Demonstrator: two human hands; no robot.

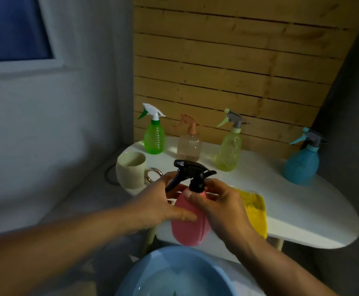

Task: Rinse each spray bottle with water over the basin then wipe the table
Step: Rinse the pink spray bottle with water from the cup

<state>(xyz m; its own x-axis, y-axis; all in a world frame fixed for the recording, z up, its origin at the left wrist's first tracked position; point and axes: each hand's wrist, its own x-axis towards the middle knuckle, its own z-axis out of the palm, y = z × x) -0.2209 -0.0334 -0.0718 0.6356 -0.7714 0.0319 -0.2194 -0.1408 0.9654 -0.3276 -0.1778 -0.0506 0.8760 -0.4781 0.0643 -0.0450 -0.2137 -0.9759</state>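
Two hands hold one pink spray bottle (188,227) in the head view, above the near edge of the white table (291,212) and just behind the blue basin (152,272). The left hand (155,204) grips the bottle's body from the left side, with the thumb lying across the pink front and the fingers curled around the back. The right hand (221,208) pinches the neck just under the black trigger head (192,173), thumb in front and fingers behind. The bottle stands nearly upright, and its nozzle points to the left.

The basin is at the bottom of the picture; it seems to hold some water, but the dim light makes this hard to confirm.

Four more bottles stand in a row at the back of the table, before the wooden wall (238,60): a green spray bottle (154,139), a clear peach spray bottle (189,145), a yellow-green spray bottle (228,149) and a blue spray bottle (301,165) at the far right. A cream mug (130,169) stands on the left end of the table, its handle turned toward the hands. A yellow cloth (255,208) lies flat on the table, just beside the right hand.
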